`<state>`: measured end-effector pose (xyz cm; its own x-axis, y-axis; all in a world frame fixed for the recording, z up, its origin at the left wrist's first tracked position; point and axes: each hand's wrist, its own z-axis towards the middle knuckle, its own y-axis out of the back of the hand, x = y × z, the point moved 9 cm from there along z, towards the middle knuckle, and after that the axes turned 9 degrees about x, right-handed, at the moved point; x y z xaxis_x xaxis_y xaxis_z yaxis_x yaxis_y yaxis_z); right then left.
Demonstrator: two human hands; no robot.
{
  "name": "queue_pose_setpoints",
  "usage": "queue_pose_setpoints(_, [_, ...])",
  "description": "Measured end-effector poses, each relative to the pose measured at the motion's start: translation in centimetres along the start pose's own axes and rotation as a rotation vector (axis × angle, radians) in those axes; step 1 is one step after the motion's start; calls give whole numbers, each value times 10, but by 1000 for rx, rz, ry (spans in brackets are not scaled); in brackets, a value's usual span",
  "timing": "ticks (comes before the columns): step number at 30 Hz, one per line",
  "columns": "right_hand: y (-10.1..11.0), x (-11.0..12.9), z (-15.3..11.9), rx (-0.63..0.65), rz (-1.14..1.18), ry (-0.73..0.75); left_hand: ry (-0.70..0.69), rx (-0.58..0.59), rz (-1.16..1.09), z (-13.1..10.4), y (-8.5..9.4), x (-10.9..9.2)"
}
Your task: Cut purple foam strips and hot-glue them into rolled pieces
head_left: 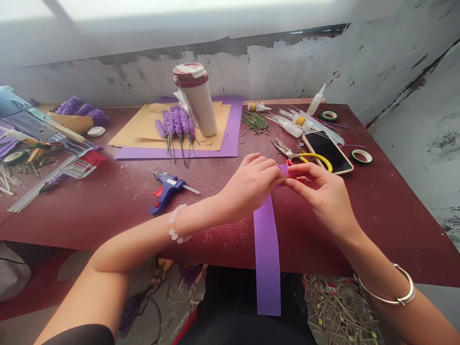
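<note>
Closest to me, both hands pinch the top end of a purple paper strip (267,249) hanging over the tabletop (108,211) edge: left hand (251,184) and right hand (321,194) gripping it together. Beyond lie a blue glue gun (166,188), yellow-handled scissors (302,154), a phone (327,152) and lavender stems (176,125).

On the table (108,201), the glue gun (168,188) lies at nine o'clock of the left hand (251,184). The tumbler (197,98) stands at eleven on stacked sheets (143,127); the scissors (300,154) and the phone (327,152) lie at one, behind the right hand (323,194).
</note>
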<state>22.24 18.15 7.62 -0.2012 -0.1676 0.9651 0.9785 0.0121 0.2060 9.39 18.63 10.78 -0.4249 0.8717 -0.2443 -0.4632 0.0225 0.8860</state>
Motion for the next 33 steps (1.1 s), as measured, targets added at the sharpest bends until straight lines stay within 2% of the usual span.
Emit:
queue_pose_setpoints(4, [1,1,-1,-10,-17,7,65,-7,-200,0,5,7])
queue_pose_setpoints(7, [3,8,-6,-60,-133,52,121,-16,-279,0,7,10])
queue_pose_setpoints(14, [-2,41,-24,-198,-617,338,229,80,-171,2,1,13])
queue_pose_setpoints(19, [-11,50,-31,-186,-752,520,228,146,-185,3,-2,10])
queue_pose_setpoints(22, [-17,53,-34,-162,-771,575,226,150,-204,5,-3,8])
queue_pose_setpoints(25, [-16,53,-33,-131,-701,534,227,142,-248,7,-4,10])
queue_pose_setpoints(27, [-8,44,-27,-114,-570,385,239,133,-344,9,-3,16])
queue_pose_setpoints(30, [9,20,-16,-137,-243,149,290,102,-625,12,-2,29])
queue_pose_setpoints(33, [16,9,-9,-141,-21,122,344,83,-883,14,-2,37])
